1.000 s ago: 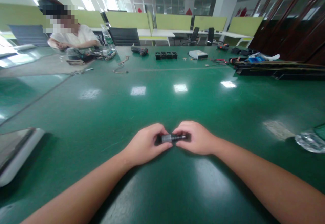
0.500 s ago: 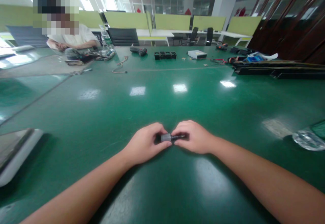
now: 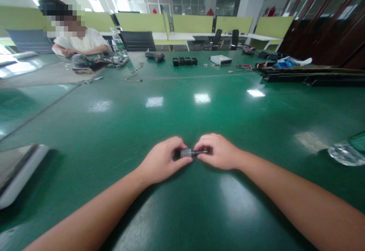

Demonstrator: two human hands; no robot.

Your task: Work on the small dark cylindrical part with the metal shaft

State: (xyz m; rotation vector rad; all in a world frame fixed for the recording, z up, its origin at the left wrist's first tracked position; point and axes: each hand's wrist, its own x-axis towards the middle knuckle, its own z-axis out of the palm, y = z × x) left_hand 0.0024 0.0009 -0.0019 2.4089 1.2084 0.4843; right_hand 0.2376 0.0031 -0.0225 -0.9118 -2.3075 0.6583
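Observation:
A small grey cylinder with a dark ribbed shaft [image 3: 186, 152] lies level between my two hands, low over the green table [image 3: 182, 118]. My left hand [image 3: 162, 159] curls around its grey end, thumb on the near side and fingers on the far side. Around the shaft end, my right hand [image 3: 218, 151] is closed in a loose pinch, its thumb and forefinger by the ribbed part. The hands' fingertips are close but apart. Both ends of the piece are partly in shadow inside the hands, and its exact kind cannot be made out.
A pale flat-edged device [image 3: 25, 171] sits at the left edge. At right lies a clear plastic bottle [image 3: 345, 154]. Along the far side are a black slotted block [image 3: 185, 61], a silver box [image 3: 221, 60] and black rails [image 3: 313, 76]. A person [image 3: 82, 44] sits at far left.
My right hand has shifted very slightly away from me, its fingers adjusting at the shaft. My left hand and the grey cylinder stay almost where they were.

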